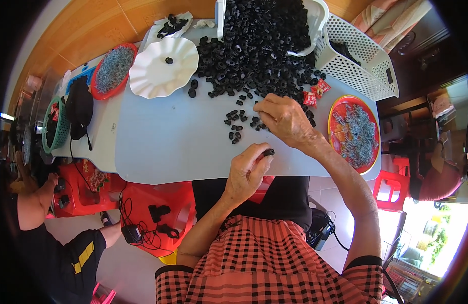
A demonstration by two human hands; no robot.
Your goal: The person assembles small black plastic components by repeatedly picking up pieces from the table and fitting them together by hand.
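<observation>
In my left hand [246, 169], fingers closed, is a small black cylindrical part [268, 152] with a round end facing up, just beyond the table's near edge. My right hand [284, 119] is over the table with fingertips pinched together; whatever is between them is too small or hidden to make out. Beside those fingertips lie several small black plastic pieces [236, 117], scattered in front of a large heap of black parts [259, 50]. Two rounder black parts [192, 88] sit left of the heap.
A white scalloped plate [158, 83] holds one black part. Red-rimmed plates [336, 109] of grey wiry pieces stand left and right. A white perforated basket [355, 63], a white bin [317, 15] and red packets [315, 93] are at the far right. A person [46, 243] sits at left.
</observation>
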